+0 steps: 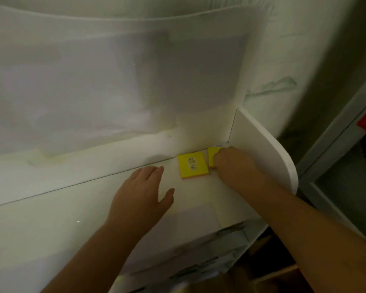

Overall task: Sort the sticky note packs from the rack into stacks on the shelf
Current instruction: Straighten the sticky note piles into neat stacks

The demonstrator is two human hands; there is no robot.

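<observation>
1. Sticky note pack (193,164), yellow, flat on white shelf (72,208) near back wall.
2. Second yellow pack (212,156) just beside it, in the corner, under right hand (232,163); grip unclear.
3. Left hand (141,193) open, fingers straight, palm down over shelf, holding nothing.

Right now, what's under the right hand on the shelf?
A yellow sticky note pack lies under the right hand in the corner of the shelf. Only its left part shows; the hand hides the rest and the grip.

Dim white wall (114,70), grey frame (336,144) rightward.
</observation>
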